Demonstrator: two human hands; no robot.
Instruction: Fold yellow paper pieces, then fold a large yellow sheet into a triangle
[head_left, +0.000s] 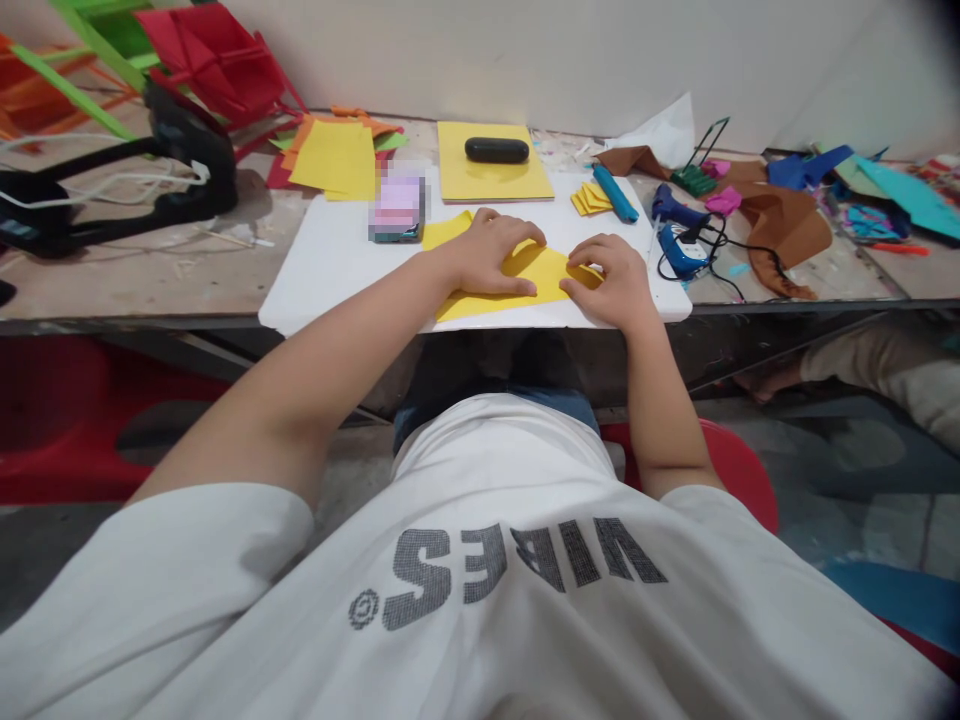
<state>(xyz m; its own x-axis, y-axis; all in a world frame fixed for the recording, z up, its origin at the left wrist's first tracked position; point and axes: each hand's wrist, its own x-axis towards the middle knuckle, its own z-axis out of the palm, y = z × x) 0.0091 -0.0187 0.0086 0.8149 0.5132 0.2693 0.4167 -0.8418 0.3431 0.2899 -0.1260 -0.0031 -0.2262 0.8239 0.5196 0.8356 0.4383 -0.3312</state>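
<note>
A yellow sheet [544,270], paper or felt by its look, lies on a white board [315,265] in front of me. My left hand [495,255] rests on it, thumb and fingers apart and pressing down. At the sheet's right end my right hand [611,280] has its thumb and fingers closed on the edge, which bends upward there. Above the sheet, small folded yellow pieces [591,198] lie beside a teal stick-shaped thing [615,194]. A phone [397,205], partly blurred out, stands left of the sheet.
Behind the board, a black oblong case [496,151] lies on a yellow pad [454,180]. A blue glue gun [679,210] with a cable is at the right, near brown scraps [787,230]. Left are yellow sheets [334,160], a black frame [187,150] and a red folded shape [217,65].
</note>
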